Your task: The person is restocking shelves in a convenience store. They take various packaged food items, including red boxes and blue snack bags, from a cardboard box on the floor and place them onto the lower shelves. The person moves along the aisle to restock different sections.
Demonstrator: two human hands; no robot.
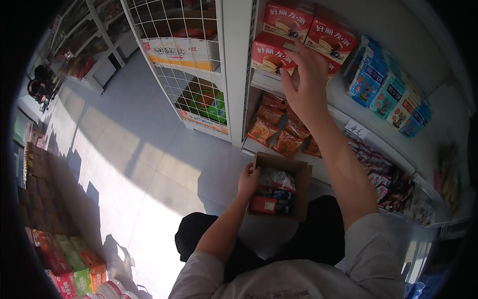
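My left hand [247,182] grips the left wall of an open cardboard box [304,192] at my lap. Inside the box lie a red package [262,205], some dark blue packs and clear plastic wrapping. My right hand [307,82] is raised to the upper shelf on the right, thumb and fingers apart. It is in front of red snack-pie boxes [270,58], which are stacked two high. Whether the fingertips touch a box I cannot tell, and the hand and wrist hide part of the lower boxes.
Blue and cream biscuit packs [386,94] stand right of the red boxes. Orange-red snack bags [286,142] and small dark wrapped snacks [381,172] fill the lower shelf. A white wire-mesh rack side [184,74] rises ahead. Colourful cartons [74,264] stand at lower left on the tiled floor [134,169].
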